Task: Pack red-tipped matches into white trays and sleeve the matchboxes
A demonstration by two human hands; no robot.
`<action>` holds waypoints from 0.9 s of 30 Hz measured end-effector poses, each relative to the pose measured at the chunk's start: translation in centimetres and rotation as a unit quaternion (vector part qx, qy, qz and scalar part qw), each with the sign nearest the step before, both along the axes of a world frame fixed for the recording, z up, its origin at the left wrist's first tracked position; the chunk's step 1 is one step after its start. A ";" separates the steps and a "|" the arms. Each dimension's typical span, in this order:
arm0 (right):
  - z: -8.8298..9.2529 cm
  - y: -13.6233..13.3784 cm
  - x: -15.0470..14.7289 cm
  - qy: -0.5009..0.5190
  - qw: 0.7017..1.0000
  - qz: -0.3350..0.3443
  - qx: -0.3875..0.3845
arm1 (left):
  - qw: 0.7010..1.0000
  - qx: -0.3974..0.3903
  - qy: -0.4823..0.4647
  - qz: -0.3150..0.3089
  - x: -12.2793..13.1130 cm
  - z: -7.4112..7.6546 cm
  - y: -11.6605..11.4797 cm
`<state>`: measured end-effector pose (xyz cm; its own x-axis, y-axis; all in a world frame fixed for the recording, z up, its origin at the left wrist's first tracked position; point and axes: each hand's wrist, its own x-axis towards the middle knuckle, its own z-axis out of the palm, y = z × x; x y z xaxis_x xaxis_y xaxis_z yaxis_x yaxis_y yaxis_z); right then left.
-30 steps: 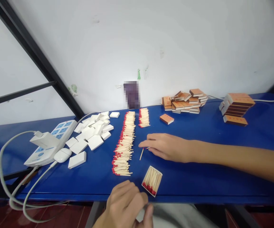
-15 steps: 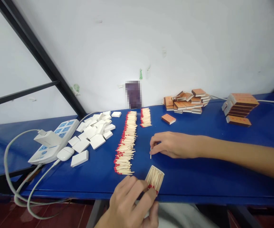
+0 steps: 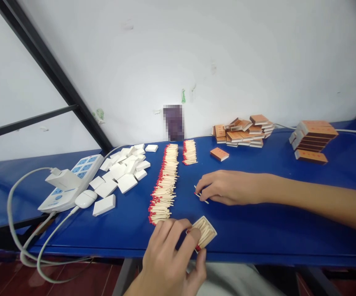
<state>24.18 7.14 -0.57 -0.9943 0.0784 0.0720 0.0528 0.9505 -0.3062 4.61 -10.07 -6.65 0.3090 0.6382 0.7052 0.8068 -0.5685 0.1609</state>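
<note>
Some matches (image 3: pixel 205 201) touch the curled right hand (image 3: pixel 222 188), hold unclear; the left hand (image 3: pixel 169 253) grips a tray (image 3: pixel 211 226) that tilting could spill.

Blue bench (image 3: pixel 182 203) lies open between the long match row (image 3: pixel 165 179) and the right grip (image 3: pixel 218 187), room enough for a hand; the left grip (image 3: pixel 167 250) and filled tray (image 3: pixel 208 231) block its near end. The right forearm (image 3: pixel 313 201) bars the way across. Beyond it, a single matchbox (image 3: pixel 219 154) stands before the matchbox pile (image 3: pixel 245 133). White boxes (image 3: pixel 126 183) crowd the left, leaving a slim lane beside the row.
</note>
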 end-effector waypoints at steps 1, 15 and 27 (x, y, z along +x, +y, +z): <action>-0.1 0.1 0.1 0.002 1.000 0.001 -0.003 | 1.000 0.000 0.001 0.002 0.0 0.0 0.0; -0.9 0.6 0.2 0.010 0.999 -0.040 0.012 | 1.000 0.014 0.012 0.008 0.2 0.0 0.0; -2.2 -0.8 -1.3 0.054 0.982 -0.178 -0.041 | 1.000 0.014 0.012 0.000 0.2 0.1 0.2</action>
